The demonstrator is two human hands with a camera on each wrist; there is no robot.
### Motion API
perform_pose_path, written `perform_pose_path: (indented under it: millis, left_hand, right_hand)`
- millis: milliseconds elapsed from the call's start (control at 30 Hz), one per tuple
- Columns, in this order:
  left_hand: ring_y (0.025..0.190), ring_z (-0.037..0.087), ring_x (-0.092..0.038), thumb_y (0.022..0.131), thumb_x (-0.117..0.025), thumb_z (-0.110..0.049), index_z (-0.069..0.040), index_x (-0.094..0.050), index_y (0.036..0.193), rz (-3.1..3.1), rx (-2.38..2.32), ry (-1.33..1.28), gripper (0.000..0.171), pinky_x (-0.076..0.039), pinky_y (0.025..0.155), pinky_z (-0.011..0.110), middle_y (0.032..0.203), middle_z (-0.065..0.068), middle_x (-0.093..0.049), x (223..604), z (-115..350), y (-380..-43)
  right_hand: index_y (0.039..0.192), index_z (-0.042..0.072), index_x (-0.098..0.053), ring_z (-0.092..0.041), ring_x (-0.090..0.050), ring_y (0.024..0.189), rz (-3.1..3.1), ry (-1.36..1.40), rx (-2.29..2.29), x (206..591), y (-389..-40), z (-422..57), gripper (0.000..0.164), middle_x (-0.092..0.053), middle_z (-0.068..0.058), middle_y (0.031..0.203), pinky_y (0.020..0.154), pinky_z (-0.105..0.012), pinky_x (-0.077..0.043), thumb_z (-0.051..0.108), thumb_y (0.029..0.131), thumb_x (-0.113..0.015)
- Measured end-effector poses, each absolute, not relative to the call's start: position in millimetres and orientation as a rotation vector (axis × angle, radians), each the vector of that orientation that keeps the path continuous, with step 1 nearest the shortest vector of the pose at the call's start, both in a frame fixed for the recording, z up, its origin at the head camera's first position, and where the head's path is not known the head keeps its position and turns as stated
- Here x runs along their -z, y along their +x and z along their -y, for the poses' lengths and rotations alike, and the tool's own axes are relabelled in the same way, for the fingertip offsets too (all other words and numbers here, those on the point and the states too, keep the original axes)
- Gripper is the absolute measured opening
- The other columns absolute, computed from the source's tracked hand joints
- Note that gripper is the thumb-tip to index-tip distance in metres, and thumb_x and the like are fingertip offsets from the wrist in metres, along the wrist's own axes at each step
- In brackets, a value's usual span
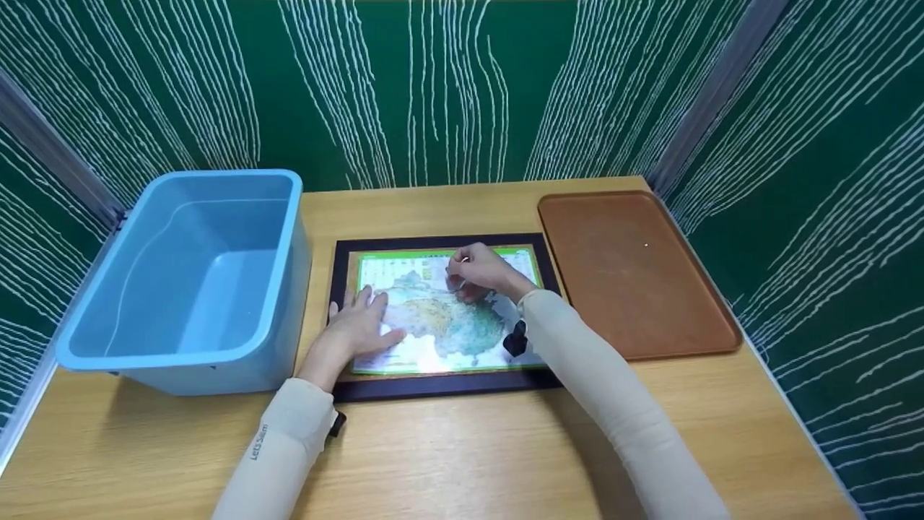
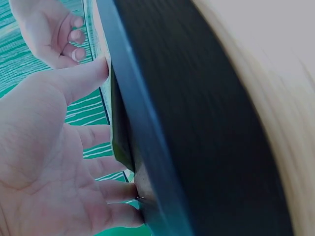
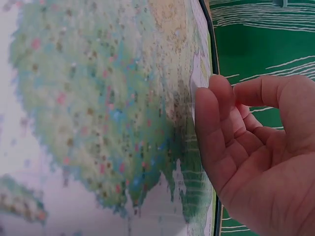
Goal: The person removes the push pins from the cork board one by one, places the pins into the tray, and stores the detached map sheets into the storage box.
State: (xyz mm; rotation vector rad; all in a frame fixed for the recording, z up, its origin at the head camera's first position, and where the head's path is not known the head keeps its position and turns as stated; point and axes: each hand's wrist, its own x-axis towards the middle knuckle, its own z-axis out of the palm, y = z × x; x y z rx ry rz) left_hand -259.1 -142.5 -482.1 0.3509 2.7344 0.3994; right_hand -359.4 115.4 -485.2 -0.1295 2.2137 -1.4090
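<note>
A map of green and tan land (image 1: 462,325) with a bright green border lies on the wooden table inside a dark frame (image 1: 440,388). My left hand (image 1: 359,323) rests spread on the map's left side. In the left wrist view its fingertips (image 2: 120,215) and thumb touch the board's surface beside the frame's edge. Over the map's upper middle is my right hand (image 1: 480,271), its fingers curled and the thumb close to the index finger. The right wrist view puts the curled fingers (image 3: 206,115) right at the map's surface, with nothing visible between them.
A deep blue plastic bin (image 1: 281,303) stands left of the frame. On the right a brown tray (image 1: 635,289) lies close against the frame, with a tiny white speck on it. Green panels with white wavy lines (image 1: 462,94) rise behind the table and at both sides.
</note>
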Motion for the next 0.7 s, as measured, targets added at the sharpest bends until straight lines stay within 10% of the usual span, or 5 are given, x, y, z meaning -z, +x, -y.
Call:
perform_pose_path:
  millis: [700]
  left_hand:
    - [0.15, 0.051, 0.0, 0.098, -0.055, -0.056, -0.003, -0.026, 0.16, -2.734, -0.426, 0.354, 0.087, -0.004, 0.115, 0.071, 0.165, 0.026, -0.013, 481, 143, -257]
  right_hand:
    - [0.115, 0.002, -0.059, -0.015, -0.058, 0.054, -2.167, -0.158, 1.441, 478, -356, -153, 0.024, -0.068, -0.015, 0.095, 0.051, -0.03, -0.055, 0.023, 0.105, -0.055]
